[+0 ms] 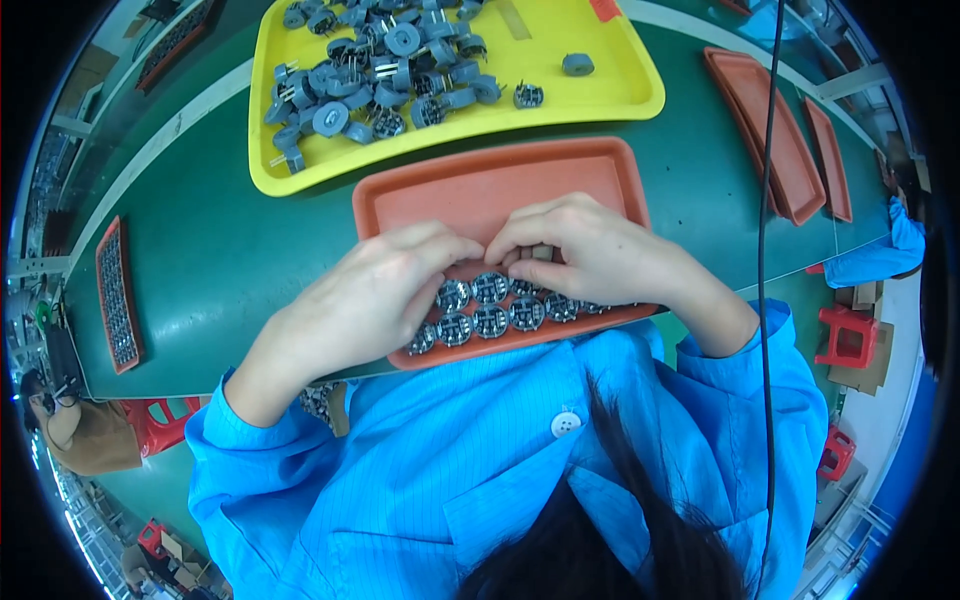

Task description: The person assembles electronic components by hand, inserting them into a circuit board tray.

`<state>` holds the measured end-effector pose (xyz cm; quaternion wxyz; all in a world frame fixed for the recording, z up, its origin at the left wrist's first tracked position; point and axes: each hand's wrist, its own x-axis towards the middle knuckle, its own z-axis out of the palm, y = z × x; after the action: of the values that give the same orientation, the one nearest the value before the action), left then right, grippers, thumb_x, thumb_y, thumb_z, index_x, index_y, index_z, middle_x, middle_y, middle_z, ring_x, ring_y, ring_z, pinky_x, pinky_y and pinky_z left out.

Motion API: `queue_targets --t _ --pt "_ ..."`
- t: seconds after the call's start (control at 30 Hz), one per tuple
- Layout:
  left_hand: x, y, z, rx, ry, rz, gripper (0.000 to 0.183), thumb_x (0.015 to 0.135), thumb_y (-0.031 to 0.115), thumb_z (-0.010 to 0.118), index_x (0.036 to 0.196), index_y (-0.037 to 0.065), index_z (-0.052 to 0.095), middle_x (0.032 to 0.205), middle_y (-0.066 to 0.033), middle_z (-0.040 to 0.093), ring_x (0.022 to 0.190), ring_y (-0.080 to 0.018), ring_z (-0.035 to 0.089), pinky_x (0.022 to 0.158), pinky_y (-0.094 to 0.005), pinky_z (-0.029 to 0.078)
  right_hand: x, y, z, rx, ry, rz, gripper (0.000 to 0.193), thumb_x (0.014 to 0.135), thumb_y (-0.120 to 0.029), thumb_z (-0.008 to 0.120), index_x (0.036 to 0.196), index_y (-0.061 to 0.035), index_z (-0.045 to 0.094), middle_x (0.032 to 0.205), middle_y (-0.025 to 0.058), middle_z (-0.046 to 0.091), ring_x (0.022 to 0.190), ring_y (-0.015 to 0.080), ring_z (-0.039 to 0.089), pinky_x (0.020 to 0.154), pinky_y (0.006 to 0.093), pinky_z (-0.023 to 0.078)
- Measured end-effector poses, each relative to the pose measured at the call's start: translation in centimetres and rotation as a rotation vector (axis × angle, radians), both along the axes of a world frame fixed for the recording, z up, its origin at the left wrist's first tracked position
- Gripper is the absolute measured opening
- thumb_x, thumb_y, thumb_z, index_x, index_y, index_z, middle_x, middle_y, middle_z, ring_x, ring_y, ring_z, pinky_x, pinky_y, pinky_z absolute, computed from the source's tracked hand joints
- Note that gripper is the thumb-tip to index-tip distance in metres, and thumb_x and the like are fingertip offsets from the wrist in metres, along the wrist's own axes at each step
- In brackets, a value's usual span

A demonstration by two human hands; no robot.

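Observation:
Both hands meet over an orange tray (440,195) in front of me. In its near part stand rows of small round electronic parts (490,321) with their circuit sides up. My left hand (385,285) is closed, its fingertips pinched together over the back row. Beside it my right hand (580,245) also has thumb and forefinger curled in a pinch, almost touching the left fingertips. Anything between the fingers is hidden. The right palm covers some parts at the row's right end.
Beyond lies a yellow tray (560,108) heaped with grey round parts (400,75). A filled narrow tray (118,295) sits at the left, orange trays (775,140) at the right. A black cable (768,250) hangs down on the right. Other people sit at both sides.

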<state>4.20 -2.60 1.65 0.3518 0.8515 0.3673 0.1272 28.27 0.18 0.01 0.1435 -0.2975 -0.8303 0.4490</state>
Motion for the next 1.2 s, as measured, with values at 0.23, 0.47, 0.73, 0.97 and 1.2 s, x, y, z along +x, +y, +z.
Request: queue_targets --t 0.23,0.47,0.73,0.97,1.2 --pt "-0.5 0.4 -0.5 -0.098 -0.071 -0.013 0.038 0.084 -0.009 0.051 0.122 -0.003 0.056 0.105 -0.0186 0.065 0.095 -0.0328 0.067 0.085 -0.0394 0.054 -0.1 -0.1 0.4 -0.193 0.120 -0.084 0.017 0.084 -0.001 0.065 0.101 -0.0017 0.068 0.094 0.0146 0.071 0.081 0.0265 0.070 0.073 0.0353 0.057" --pt "0.2 2.9 -1.5 -0.101 -0.197 0.019 0.033 0.088 -0.002 0.052 0.120 -0.002 0.060 0.103 -0.0176 0.067 0.098 -0.0320 0.067 0.085 -0.0391 0.054 -1.3 11.3 0.5 0.544 -0.092 -0.448 0.054 0.079 -0.028 0.076 0.126 -0.0055 0.060 0.123 0.0186 0.061 0.108 0.0334 0.062 0.093 0.0410 0.050" --pt "0.2 4.2 -2.0 -0.255 -0.240 0.228 0.028 0.089 0.005 0.060 0.116 -0.003 0.065 0.097 -0.0128 0.069 0.085 -0.0180 0.067 0.079 -0.0304 0.055 -6.1 15.2 -0.4 0.472 -0.044 -0.301 0.062 0.073 -0.025 0.080 0.129 -0.0145 0.057 0.122 0.0128 0.060 0.110 0.0290 0.059 0.095 0.0378 0.049" --pt "0.4 4.5 -1.6 -0.318 -0.240 0.237 0.028 0.089 0.007 0.062 0.115 -0.003 0.065 0.093 -0.0097 0.068 0.081 -0.0144 0.065 0.077 -0.0286 0.054 -0.9 16.5 0.0 -0.282 0.253 -0.540 0.034 0.083 -0.013 0.068 0.116 -0.0083 0.062 0.096 0.0056 0.066 0.082 0.0125 0.060 0.069 0.0259 0.049" --pt "1.0 4.0 -1.2 -0.417 -0.350 0.325 0.029 0.091 0.002 0.063 0.120 -0.001 0.062 0.099 -0.0043 0.063 0.086 -0.0067 0.061 0.074 -0.0215 0.052 1.5 11.7 2.1 -0.148 0.411 -0.493 0.038 0.083 -0.008 0.065 0.121 -0.0081 0.061 0.102 0.0075 0.068 0.089 0.0113 0.061 0.075 0.0270 0.050"
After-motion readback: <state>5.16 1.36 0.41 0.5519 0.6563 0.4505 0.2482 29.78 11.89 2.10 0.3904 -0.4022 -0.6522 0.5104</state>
